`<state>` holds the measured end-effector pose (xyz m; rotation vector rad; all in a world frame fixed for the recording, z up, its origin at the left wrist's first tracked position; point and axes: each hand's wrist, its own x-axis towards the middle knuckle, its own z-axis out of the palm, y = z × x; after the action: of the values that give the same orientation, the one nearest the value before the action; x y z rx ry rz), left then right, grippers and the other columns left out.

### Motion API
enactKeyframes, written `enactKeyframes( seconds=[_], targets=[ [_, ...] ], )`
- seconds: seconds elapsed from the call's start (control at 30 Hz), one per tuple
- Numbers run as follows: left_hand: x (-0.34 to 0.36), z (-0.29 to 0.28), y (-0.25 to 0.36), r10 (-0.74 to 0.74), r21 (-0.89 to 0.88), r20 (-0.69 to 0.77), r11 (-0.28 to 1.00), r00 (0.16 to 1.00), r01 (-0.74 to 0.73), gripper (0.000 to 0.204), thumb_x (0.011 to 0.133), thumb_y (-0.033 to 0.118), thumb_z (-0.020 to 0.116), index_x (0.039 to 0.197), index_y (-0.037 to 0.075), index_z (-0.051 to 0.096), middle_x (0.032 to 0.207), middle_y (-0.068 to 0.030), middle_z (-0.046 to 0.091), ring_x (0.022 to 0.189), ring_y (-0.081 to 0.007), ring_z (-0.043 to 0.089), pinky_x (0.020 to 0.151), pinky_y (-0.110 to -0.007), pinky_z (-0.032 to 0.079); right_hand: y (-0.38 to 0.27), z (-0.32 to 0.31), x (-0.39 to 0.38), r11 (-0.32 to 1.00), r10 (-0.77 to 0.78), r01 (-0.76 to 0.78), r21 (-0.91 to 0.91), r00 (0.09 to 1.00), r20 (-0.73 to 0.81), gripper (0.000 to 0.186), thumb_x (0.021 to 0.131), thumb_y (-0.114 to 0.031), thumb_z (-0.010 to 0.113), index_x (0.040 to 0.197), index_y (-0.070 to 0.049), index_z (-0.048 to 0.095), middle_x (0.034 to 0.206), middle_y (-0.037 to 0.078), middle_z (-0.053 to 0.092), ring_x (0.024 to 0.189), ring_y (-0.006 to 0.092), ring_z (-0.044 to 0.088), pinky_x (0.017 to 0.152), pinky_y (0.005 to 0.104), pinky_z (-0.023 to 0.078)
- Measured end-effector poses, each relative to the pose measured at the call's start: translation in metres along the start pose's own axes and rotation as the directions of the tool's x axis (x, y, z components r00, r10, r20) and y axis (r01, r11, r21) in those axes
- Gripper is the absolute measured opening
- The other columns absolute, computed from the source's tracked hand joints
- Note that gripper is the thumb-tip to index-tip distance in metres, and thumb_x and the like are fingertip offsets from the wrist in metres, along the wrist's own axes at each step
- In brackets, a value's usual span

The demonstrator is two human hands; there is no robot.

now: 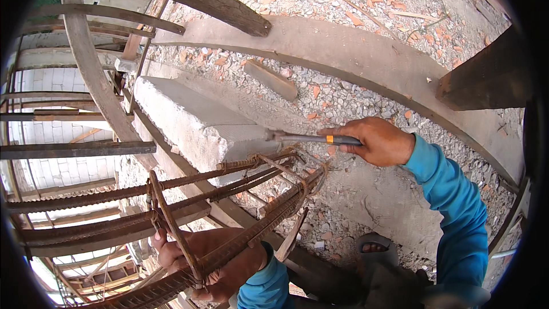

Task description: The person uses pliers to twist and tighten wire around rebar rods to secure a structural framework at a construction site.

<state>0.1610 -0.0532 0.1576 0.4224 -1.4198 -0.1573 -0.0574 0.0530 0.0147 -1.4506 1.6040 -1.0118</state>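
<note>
My right hand point(380, 142) is wrapped round the black grip of a hammer point(309, 138) with an orange band and a metal shaft. Its head, slightly blurred, is beside the end of a pale concrete block point(197, 123), close above the rebar ends; whether it touches them I cannot tell. A cage of rusty ribbed rebar point(257, 226), tied with bent stirrups, runs from the lower left to the middle. My left hand point(220, 246) reaches under the near bars, its fingers closed around a stirrup point(174, 223) and partly hidden by the steel.
Long wooden planks point(354, 68) and beams cross the gravel and broken brick. A dark post point(486, 74) rises at the right. A short wood offcut point(271, 79) lies beyond the block. At left, timbers stand before a white block wall point(57, 131). My sandalled foot point(374, 249) shows below.
</note>
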Motion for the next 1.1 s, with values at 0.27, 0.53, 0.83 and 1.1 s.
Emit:
enactKeyframes(
  seconds=[0.27,0.53,0.83,1.1],
  targets=[
    [0.001,-0.040,-0.026,0.014,-0.205,0.127,0.979,0.992,0.013,0.057,0.091,0.057,0.036,0.105,0.007,0.060,0.102,-0.0082,0.052,0.110,-0.0207,0.049,0.117,-0.058,0.016,0.030,0.023,0.000,0.872,0.049,-0.209,0.442,0.937,0.347,0.047,0.097,-0.024,0.055,0.142,-0.018,0.044,0.112,0.020,0.061,0.101,0.0326,0.060,0.089,0.0422,0.046],
    [0.004,-0.039,-0.019,-0.023,-0.823,0.569,-0.019,0.822,0.568,0.064,0.095,0.059,0.032,0.120,0.006,0.055,0.119,-0.0111,0.051,0.125,-0.0233,0.044,0.117,-0.058,0.017,0.027,0.006,0.027,0.934,-0.072,-0.061,0.352,0.932,0.354,0.048,0.097,-0.020,0.054,0.144,-0.020,0.041,0.115,0.018,0.055,0.109,0.0321,0.055,0.095,0.0396,0.043],
    [-0.012,-0.056,-0.063,-0.833,0.150,0.411,0.462,0.370,0.874,0.056,0.100,0.047,0.032,0.122,-0.001,0.052,0.118,-0.0160,0.058,0.110,-0.0293,0.058,0.099,-0.048,0.044,0.025,0.004,0.041,0.962,-0.165,0.081,0.259,0.932,0.321,0.053,0.093,-0.013,0.058,0.143,-0.024,0.042,0.111,0.017,0.056,0.104,0.0328,0.056,0.091,0.0428,0.045],
    [0.060,-0.001,-0.088,-0.743,0.644,0.613,0.271,-0.270,0.716,0.050,0.096,0.039,0.053,0.110,-0.008,0.059,0.091,-0.0197,0.068,0.081,-0.0265,0.069,0.073,-0.032,0.057,0.007,-0.003,0.049,0.971,-0.229,0.224,-0.086,0.972,-0.045,0.056,0.082,-0.008,0.065,0.134,-0.027,0.053,0.093,0.011,0.059,0.088,0.0325,0.058,0.081,0.0464,0.047]
  ],
)
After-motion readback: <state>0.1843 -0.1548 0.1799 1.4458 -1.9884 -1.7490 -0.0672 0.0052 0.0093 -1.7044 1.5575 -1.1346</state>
